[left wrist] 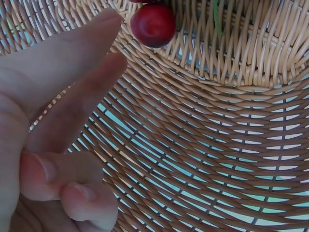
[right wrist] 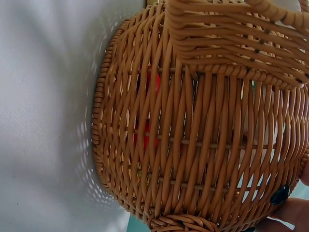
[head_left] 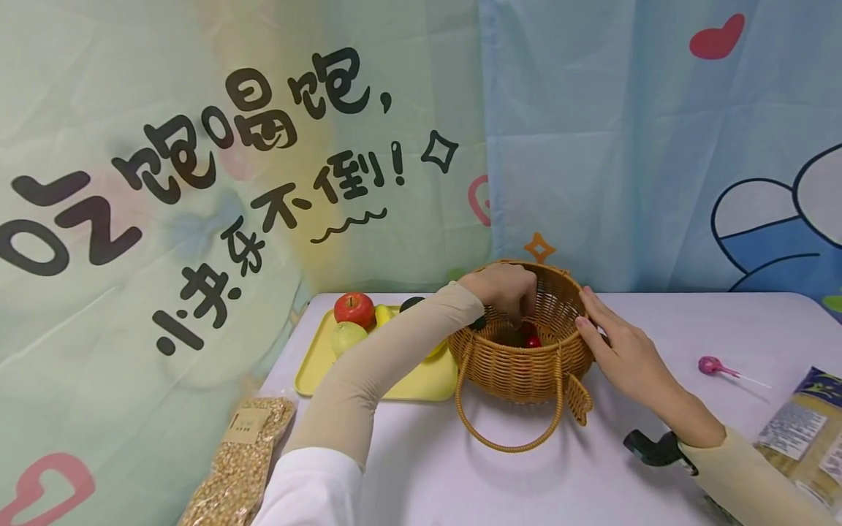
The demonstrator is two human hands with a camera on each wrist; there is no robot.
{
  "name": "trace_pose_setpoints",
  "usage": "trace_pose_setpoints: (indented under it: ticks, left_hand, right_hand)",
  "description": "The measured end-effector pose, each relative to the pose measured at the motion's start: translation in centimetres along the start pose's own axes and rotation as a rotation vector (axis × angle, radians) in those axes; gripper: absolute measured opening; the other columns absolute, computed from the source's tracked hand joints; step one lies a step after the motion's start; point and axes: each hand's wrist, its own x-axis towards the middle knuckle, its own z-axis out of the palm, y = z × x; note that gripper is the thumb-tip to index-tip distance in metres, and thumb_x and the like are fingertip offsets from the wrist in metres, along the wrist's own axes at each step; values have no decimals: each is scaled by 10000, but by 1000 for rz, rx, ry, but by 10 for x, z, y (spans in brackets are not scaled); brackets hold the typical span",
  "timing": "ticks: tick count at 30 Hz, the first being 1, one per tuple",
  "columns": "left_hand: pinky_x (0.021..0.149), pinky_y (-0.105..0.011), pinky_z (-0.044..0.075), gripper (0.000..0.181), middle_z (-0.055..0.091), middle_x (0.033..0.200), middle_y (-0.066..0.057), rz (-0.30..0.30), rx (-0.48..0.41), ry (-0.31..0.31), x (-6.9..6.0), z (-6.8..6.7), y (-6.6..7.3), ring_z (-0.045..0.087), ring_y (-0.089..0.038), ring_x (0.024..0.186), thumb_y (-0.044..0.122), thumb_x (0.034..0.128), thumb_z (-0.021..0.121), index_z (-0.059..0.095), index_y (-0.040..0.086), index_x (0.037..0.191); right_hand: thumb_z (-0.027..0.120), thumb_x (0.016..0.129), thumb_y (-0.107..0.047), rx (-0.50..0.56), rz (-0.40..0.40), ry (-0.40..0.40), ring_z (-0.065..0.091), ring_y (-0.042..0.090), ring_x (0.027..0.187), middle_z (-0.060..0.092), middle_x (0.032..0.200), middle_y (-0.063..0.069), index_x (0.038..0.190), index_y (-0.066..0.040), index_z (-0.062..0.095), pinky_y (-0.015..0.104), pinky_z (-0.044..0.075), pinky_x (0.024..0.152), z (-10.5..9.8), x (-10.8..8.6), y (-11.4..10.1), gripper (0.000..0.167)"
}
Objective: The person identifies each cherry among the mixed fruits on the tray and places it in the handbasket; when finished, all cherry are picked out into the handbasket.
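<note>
A brown wicker basket point(head_left: 516, 372) stands on the table, its handle hanging down in front. My left hand point(head_left: 505, 286) reaches down into it from above. Inside, a dark red cherry point(left wrist: 153, 25) lies just beyond my left thumb and finger, which are extended with a gap between their tips and the fruit; the other fingers are bent. Part of a second red fruit shows at the top edge of the left wrist view. My right hand point(head_left: 625, 358) rests against the basket's right side, fingers fairly straight along the rim. Red spots show through the weave in the right wrist view.
Left of the basket, a yellow tray point(head_left: 408, 391) holds a red apple point(head_left: 354, 310), a pale green fruit point(head_left: 347, 338) and other fruit partly behind my left arm. A bag of kernels point(head_left: 246, 453) lies front left. A pink lollipop point(head_left: 710, 365) and a package point(head_left: 802, 431) lie right.
</note>
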Motion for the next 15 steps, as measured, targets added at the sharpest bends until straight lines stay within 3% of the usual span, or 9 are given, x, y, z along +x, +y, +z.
trace_pose_setpoints:
  ticks: [10,15]
  left_hand:
    - [859,-212,559,240,766,1146,122,35,-32,3,2,-9,4,696,-24,1005,253,919,788,798,291,1156]
    - [846,-204,556,262,779,1150,64,125,-76,65,-6,-22,2,711,-46,989,224,914,793,796,227,1177]
  right_hand:
    - [370,1117,-416,-7,4,-1,306,530,1488,208,1694,186,1641,-99,207,730,322,1093,-2,0,1,634]
    - [374,1117,-407,-10,6,-5,315,534,1481,213,1692,191,1641,-97,207,734,332,1083,-2,1,1,631]
